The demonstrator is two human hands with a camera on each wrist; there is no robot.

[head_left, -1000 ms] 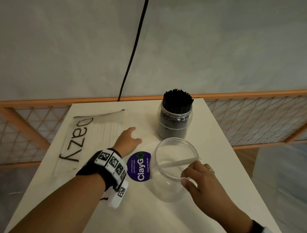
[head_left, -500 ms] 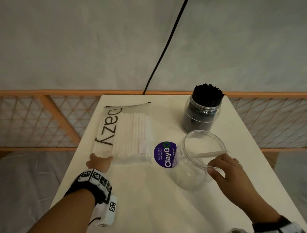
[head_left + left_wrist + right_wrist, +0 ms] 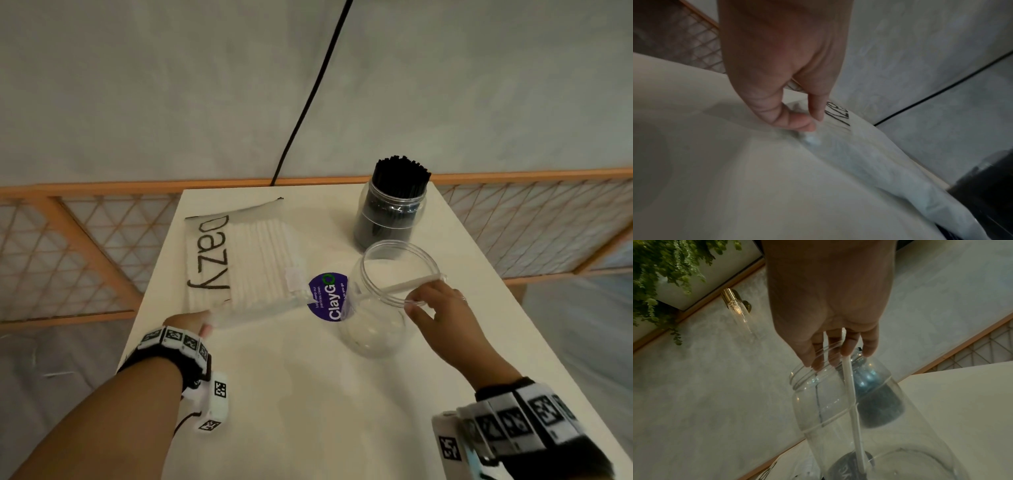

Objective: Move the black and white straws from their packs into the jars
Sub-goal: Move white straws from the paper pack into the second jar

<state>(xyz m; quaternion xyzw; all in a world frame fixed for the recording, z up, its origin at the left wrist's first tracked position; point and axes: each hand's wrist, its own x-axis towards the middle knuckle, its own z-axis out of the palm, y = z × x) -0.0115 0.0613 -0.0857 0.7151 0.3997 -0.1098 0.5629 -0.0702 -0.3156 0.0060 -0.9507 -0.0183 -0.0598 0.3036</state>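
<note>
White desk (image 3: 308, 394) against a grey wall, wooden lattice rail behind. On it: pack (image 3: 239, 260) of white straws lying flat at the left, purple sticker (image 3: 327, 297) beside it, clear jar (image 3: 373, 329) near the middle with one white straw (image 3: 407, 285) leaning across its mouth, jar of black straws (image 3: 390, 212) farther back. Left hand (image 3: 186, 323) pinching the pack's near corner between thumb and fingers. Right hand (image 3: 442, 315) at the clear jar's rim, fingers gently curved around the rim and straw end.
</note>
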